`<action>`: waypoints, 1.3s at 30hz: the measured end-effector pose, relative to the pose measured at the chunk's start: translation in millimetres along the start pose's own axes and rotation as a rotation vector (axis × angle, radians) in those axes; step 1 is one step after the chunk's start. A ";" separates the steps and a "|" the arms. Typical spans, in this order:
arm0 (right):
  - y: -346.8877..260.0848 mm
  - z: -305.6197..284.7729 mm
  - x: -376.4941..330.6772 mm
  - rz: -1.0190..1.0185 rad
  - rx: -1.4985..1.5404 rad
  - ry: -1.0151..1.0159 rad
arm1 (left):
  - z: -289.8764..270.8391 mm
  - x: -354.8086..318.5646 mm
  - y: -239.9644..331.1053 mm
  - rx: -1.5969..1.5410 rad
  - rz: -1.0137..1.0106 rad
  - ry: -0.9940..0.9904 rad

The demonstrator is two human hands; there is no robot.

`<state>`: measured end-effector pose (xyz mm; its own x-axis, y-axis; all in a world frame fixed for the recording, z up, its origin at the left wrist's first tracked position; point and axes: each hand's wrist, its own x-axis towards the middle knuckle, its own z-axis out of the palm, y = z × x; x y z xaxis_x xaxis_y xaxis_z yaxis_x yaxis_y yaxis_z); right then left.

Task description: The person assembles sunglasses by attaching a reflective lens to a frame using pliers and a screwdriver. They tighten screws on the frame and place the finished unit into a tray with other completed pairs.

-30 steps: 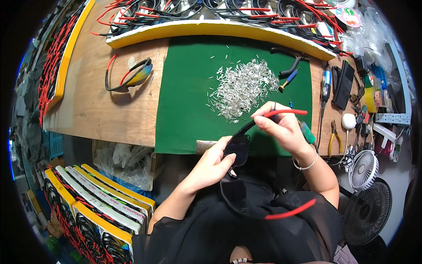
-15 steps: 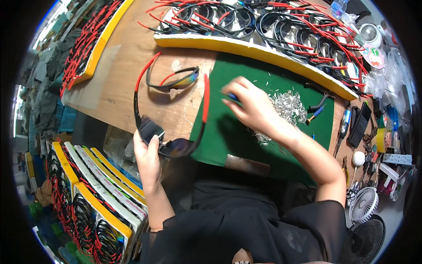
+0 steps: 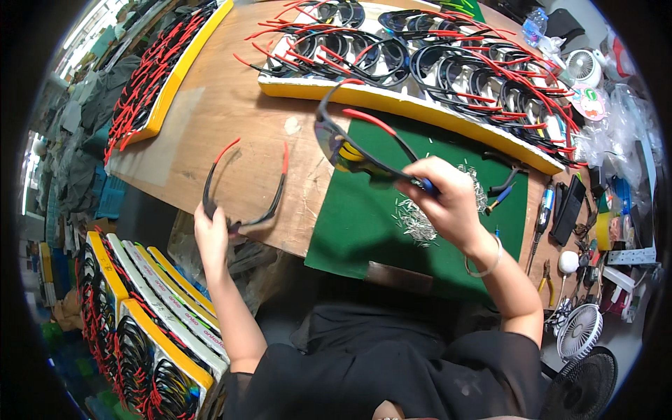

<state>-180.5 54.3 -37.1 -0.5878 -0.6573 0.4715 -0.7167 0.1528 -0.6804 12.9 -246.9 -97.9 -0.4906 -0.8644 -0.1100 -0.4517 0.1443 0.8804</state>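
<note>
A: Grips first. We have the left hand [image 3: 211, 232] grasping the dark pair [image 3: 270, 211] near one hinge, red-tipped arms raised, by the table's [image 3: 168, 157] front edge.

B: We see the right hand [image 3: 442, 203] pinching the yellow-lensed pair [image 3: 350, 152], over the green mat [image 3: 334, 234]. A blue handle [image 3: 429, 187] shows in the same fist; its tip we cannot make out.

A: Risk, in our judgement: with glasses and handle sharing one grip, either could slip, or a hidden tip could scratch a lens.

B: On the left we would worry about a one-ended hold. A loose pinch might tip the pair past the table edge.

A: Obstacles? We note the yellow-edged tray [image 3: 308, 92] just beyond the right-hand pair. One red tip overlaps its rim in view; contact we cannot confirm. A sideways swing might snag the arms crowded there.

B: We also log the heap of silvery pins [image 3: 416, 222], partly behind the right hand; a low sleeve or wrist could scatter them. Dark-handled pliers [image 3: 501, 187] and a blue-handled screwdriver [image 3: 500, 199] lie beside it.
</note>
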 end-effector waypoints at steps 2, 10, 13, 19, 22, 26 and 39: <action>-15.7 -16.9 -19.2 -0.021 -0.027 0.022 | 20.2 17.2 8.5 0.300 0.154 0.087; -28.3 -20.1 -84.3 -0.147 -0.330 0.088 | 89.5 -126.6 60.0 -0.377 0.323 -0.553; -33.8 -4.4 -94.7 -0.231 -0.359 -0.049 | 129.6 -183.6 64.4 -0.807 -0.054 -0.725; -39.7 -41.6 -129.2 -0.115 -0.188 0.165 | 134.2 -179.1 69.7 -0.826 -0.248 -0.730; -30.0 -50.3 -163.4 0.487 0.267 0.334 | 136.7 -186.5 78.0 -0.774 -0.240 -0.824; -34.2 -42.9 -165.4 0.437 0.602 0.247 | 146.2 -193.3 76.0 -0.677 -0.245 -0.947; -31.6 -40.8 -163.7 -0.284 -0.260 -0.049 | 165.9 -209.5 55.8 -0.779 -0.779 -1.287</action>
<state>-77.0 187.2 -69.9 -0.3385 -0.7336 0.5893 -0.9232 0.1378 -0.3587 -33.2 22.1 -102.3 -0.7662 0.3689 -0.5262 -0.6054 -0.6888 0.3987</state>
